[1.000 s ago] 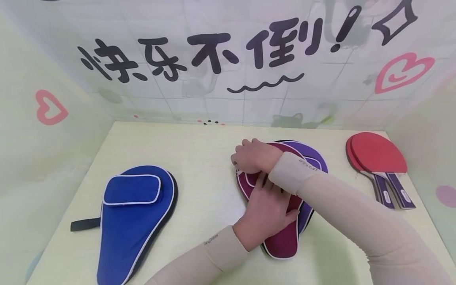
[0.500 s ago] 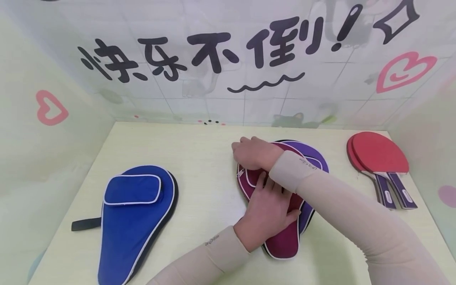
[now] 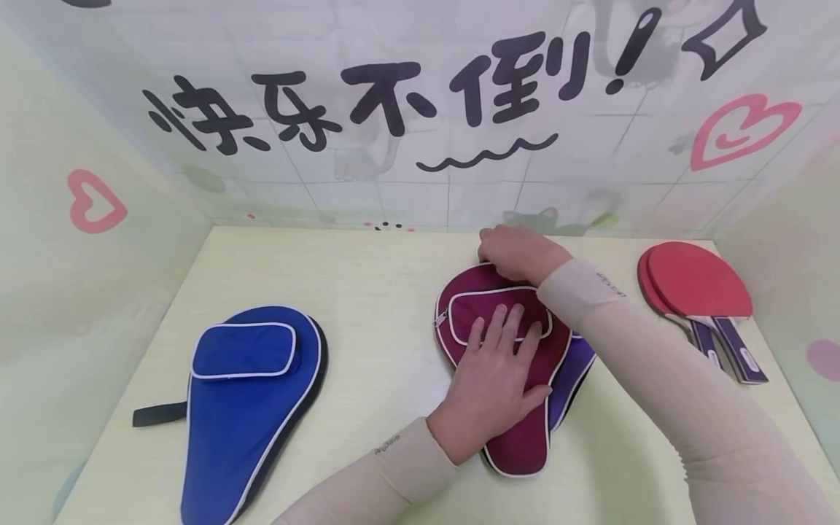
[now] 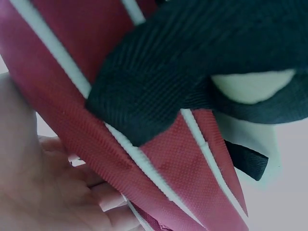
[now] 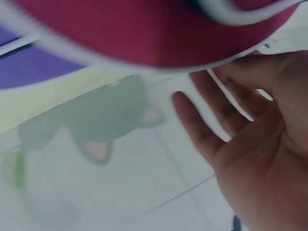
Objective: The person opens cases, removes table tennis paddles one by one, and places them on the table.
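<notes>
Pale wood-grained tabletop [image 3: 367,292] stretched before a cartoon-printed wall [image 3: 374,197]; right of centre lay the maroon, paddle-shaped fabric case [image 3: 551,359] with white piping, overlapping a purple fabric case [image 3: 572,383]. My left hand [image 3: 491,383] rested on its front, fingers straight and slightly spread, gripping nothing. My right hand [image 3: 521,254] was at the rounded top edge, fingers bent; I couldn't tell whether they pinched the rim. A small metal zip pull [image 3: 440,319] sat at the left edge. Steady, broad pressure from my left seemed best, I judged, with my right following the seam gently, lest the case twist.
</notes>
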Demonstrator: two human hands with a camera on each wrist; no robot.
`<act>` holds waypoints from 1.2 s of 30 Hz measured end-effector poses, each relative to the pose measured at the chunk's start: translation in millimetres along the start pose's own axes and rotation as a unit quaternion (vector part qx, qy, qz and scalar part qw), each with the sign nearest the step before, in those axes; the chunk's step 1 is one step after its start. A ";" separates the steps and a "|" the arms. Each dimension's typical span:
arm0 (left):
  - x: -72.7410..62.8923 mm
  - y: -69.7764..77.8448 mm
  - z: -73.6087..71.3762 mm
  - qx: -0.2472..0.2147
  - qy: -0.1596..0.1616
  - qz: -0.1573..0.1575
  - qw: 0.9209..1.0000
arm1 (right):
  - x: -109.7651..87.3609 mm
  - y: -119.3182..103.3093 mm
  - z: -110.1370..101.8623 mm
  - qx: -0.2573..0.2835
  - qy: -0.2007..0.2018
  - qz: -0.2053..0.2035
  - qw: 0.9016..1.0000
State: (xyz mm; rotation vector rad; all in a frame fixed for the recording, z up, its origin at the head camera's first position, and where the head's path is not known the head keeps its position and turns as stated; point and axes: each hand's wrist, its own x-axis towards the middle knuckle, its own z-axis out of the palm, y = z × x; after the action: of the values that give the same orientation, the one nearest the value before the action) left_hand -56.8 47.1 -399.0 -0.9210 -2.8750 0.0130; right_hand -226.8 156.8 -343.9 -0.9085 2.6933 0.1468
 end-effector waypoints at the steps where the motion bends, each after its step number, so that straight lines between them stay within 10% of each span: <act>1: -0.3 -0.1 -0.4 0.000 -0.001 0.000 1.000 | -1.0 3.6 1.5 -0.001 0.011 -0.002 1.000; 16: -3.5 -6.4 -2.6 -0.053 -0.019 -0.019 0.998 | -52.7 60.8 46.4 0.096 0.146 -0.009 0.985; 36: -7.0 -11.8 -4.1 -0.079 -0.053 -0.027 0.995 | -130.1 53.0 109.1 0.125 0.339 -0.007 0.933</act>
State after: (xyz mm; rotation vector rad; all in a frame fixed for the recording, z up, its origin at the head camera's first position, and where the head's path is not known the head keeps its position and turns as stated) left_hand -57.4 33.3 -395.1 -0.8948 -3.0348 -0.1766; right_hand -133.9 294.4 -407.5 -1.0359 3.2038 -0.6117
